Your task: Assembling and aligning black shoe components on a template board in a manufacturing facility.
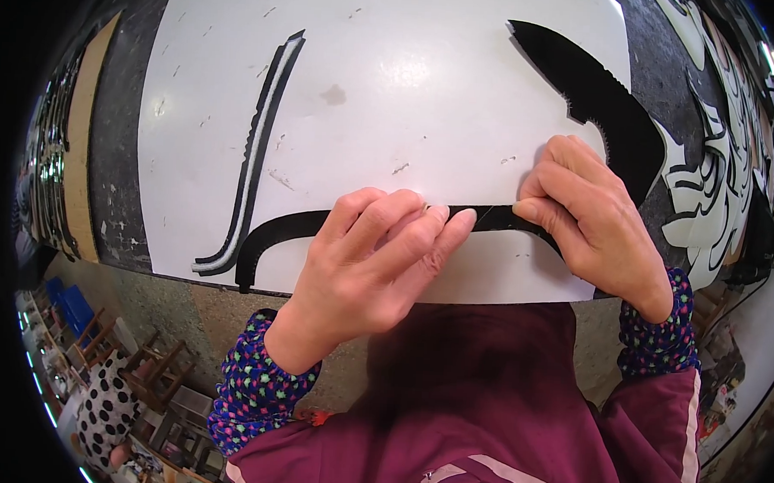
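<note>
A narrow black strip (286,228) with curved ends lies along the near edge of the white board. My left hand (373,262) is closed in a pinch over its middle, thumb and forefinger together. Close to that pinch a thin thread-like line shows against the strip; I cannot make out what it is. My right hand (588,217) pinches the strip's upper edge farther right, fingers curled. Just beyond the right hand lies a wide black curved piece (576,73) with a notched, frayed edge. At left rests a separate black strip with a white centre band (262,137).
The white board (393,95) covers much of a dark table (122,178). Black-and-white cut shapes (709,186) are heaped along the right side. A tan board (88,133) with dark strips sits at far left. Wooden stools (159,365) and a person in spotted clothing (107,411) are lower left.
</note>
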Demonstrator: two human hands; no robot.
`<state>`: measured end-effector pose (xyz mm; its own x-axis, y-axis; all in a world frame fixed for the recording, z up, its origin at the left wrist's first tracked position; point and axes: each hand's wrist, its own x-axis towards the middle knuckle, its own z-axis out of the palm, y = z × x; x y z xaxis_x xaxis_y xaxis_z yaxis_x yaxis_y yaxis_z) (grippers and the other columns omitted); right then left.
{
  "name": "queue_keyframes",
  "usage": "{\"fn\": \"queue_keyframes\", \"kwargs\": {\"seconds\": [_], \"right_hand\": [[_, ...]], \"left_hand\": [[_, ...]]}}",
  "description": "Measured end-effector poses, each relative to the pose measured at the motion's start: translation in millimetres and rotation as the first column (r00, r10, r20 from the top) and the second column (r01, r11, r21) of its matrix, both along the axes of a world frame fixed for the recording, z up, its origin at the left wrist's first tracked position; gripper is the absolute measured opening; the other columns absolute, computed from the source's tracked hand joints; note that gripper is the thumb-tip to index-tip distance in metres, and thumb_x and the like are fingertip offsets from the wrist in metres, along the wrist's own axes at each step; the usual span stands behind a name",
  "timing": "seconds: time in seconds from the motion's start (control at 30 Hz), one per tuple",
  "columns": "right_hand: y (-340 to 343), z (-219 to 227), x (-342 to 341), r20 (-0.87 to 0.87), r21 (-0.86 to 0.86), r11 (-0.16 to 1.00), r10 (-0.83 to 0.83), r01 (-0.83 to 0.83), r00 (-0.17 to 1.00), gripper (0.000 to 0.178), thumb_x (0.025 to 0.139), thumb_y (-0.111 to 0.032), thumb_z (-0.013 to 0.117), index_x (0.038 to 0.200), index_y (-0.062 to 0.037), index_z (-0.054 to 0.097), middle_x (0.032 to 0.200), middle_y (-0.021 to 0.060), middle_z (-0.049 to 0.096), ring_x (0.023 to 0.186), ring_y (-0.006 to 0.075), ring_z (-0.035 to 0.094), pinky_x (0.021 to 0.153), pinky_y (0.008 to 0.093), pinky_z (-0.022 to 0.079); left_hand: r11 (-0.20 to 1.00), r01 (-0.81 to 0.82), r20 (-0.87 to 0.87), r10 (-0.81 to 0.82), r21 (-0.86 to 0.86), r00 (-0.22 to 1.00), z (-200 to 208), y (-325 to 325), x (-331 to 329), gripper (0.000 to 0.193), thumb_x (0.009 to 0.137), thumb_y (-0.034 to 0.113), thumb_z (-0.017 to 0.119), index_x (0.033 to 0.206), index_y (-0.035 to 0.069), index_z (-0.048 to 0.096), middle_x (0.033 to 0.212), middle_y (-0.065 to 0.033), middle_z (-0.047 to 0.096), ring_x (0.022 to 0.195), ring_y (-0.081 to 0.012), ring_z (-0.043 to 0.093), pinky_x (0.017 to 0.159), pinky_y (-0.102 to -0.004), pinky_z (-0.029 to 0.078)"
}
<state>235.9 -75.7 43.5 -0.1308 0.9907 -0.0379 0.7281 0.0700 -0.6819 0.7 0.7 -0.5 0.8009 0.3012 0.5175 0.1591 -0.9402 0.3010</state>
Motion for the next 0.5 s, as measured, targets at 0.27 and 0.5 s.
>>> {"fn": "queue_keyframes", "kwargs": {"seconds": [0.27,0.5], "right_hand": [[-0.2,1.5,-1.8,0.008,-0.007,1.000,-0.028,0.028,1.000,0.015,0.082,-0.005,0.068,0.081,0.0011,0.055,0.081,0.0136,0.049,0.080,0.0323,0.050,0.070,0.0406,0.043],[2.6,2.6,-3.3,0.033,0.000,1.000,-0.009,0.009,0.999,0.014,0.082,-0.004,0.068,0.081,0.0014,0.055,0.081,0.0139,0.049,0.080,0.0323,0.051,0.071,0.0410,0.043]], "left_hand": [[0.996,-0.029,-0.108,0.038,0.090,0.993,5.2,-2.8,5.1,0.036,0.078,0.011,0.073,0.114,0.012,0.075,0.099,0.0006,0.057,0.093,-0.0167,0.054,0.077,-0.0334,0.043],[0.978,-0.064,-0.162,0.098,0.200,0.982,2.1,-7.3,8.0,0.041,0.079,0.011,0.067,0.119,0.018,0.074,0.108,0.0008,0.053,0.096,-0.0182,0.052,0.079,-0.0342,0.044]]}}
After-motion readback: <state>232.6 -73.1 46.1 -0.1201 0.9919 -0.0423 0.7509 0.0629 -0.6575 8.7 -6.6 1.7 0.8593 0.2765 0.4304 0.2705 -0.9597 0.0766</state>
